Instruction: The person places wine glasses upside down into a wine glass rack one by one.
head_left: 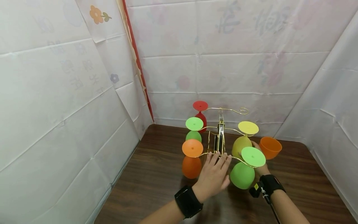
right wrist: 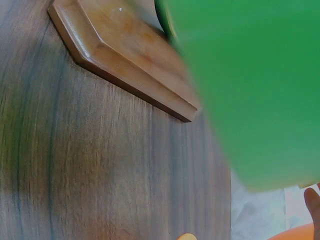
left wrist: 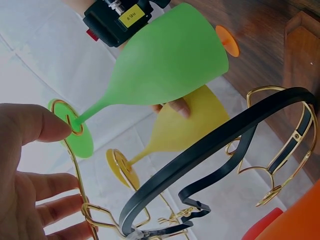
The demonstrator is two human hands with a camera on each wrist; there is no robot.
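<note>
Upside-down coloured wine glasses hang by their feet on a gold wire glass rack point(head_left: 221, 132). My left hand point(head_left: 213, 174) rests on its front wire arm, fingers nearly straight; in the left wrist view the thumb point(left wrist: 37, 122) lies near the hook under the near green wine glass point(left wrist: 160, 60). Behind that glass, my right hand point(head_left: 260, 168) grips the bowl of the yellow wine glass point(head_left: 241, 145), with a fingertip showing against it in the left wrist view. Part of the right hand is hidden by the green glass. Upright beside the right hand is an orange wine glass point(head_left: 270, 147).
On the rack's left side hang red point(head_left: 200, 105), green point(head_left: 194, 123) and orange point(head_left: 192, 147) wine glasses. Its far right hook point(head_left: 243, 110) bears no glass. A wooden base point(right wrist: 135, 60) sits on the brown table point(head_left: 156, 146), with white cloth walls point(head_left: 237, 74) around.
</note>
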